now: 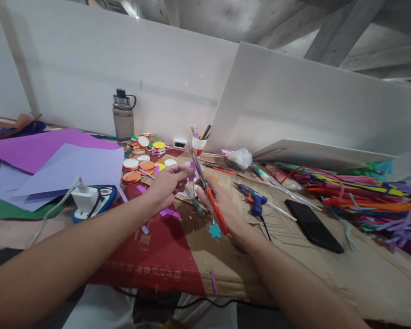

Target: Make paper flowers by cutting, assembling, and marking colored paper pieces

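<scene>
Head view: shows, nearest, a thin purple paper strip (pixel 214 280) lying near the front edge of the brown and red cardboard sheet (pixel 147 269), then a small teal flower-shaped cutout (pixel 214 230) just beyond. Holds red-handled metal scissors (pixel 215 205) in the right hand (pixel 222 208), closed about the handles, with the blades slanting up and away past the fingers. Pinches a small purple paper piece (pixel 192 168) between thumb and fingers of the left hand (pixel 169 185), just left of the blades; gives no clear sight of any contact between paper and metal. Reaches in with bare forearms from the lower left and lower right, converging at the middle, left palm turned inward and fingers bent, right wrist angled toward the left hand.

Shows, right of the right hand, a blue and orange glue gun (pixel 256 204) and, farther right, a black phone (pixel 313 225) lying flat. Shows, left of the left hand, a white plug (pixel 85 197) in a blue power strip (pixel 107 197), near large purple and lilac paper sheets (pixel 77 167). Places farther back orange and white round discs (pixel 132 177), a white and red cup (pixel 198 145) of pens, a small white digital clock (pixel 180 144) and a grey translucent bottle (pixel 123 116), before pale upright boards (pixel 178 82).
</scene>
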`<state>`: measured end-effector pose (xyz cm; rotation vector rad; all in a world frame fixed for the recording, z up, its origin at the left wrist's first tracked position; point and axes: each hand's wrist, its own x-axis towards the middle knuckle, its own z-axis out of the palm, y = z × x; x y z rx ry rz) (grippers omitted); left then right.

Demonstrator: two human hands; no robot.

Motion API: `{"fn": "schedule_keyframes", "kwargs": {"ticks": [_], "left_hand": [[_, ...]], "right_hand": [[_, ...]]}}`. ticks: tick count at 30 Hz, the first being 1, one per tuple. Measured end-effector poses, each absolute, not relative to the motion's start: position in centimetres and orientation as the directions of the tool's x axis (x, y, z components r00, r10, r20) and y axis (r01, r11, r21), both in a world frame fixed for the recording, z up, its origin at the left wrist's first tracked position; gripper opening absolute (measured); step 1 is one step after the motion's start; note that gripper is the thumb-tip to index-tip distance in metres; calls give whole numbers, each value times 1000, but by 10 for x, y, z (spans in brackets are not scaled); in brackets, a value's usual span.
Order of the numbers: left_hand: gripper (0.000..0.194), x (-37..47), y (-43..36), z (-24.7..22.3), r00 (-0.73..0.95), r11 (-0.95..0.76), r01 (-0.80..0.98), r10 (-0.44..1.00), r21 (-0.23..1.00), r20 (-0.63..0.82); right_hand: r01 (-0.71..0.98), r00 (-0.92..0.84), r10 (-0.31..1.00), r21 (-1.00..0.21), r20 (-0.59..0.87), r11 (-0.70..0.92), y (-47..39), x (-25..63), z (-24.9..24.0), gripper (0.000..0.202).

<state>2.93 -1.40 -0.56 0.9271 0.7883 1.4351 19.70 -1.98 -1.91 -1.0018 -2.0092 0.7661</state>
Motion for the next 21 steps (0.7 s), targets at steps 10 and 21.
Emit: {"fn": "schedule_keyframes", "kwargs": {"ticks": [10,21], "left_hand": [[28,30,-15,-7,34,-93,-465,992,880,123],[29,31,-15,-6,-7,-106,-479,993,871,117]], "right_hand": [[390,-384,859,-784,339,484,-25,193,-15,30],[373,-407,852,-792,329,484,-22,192,-14,37]]}}
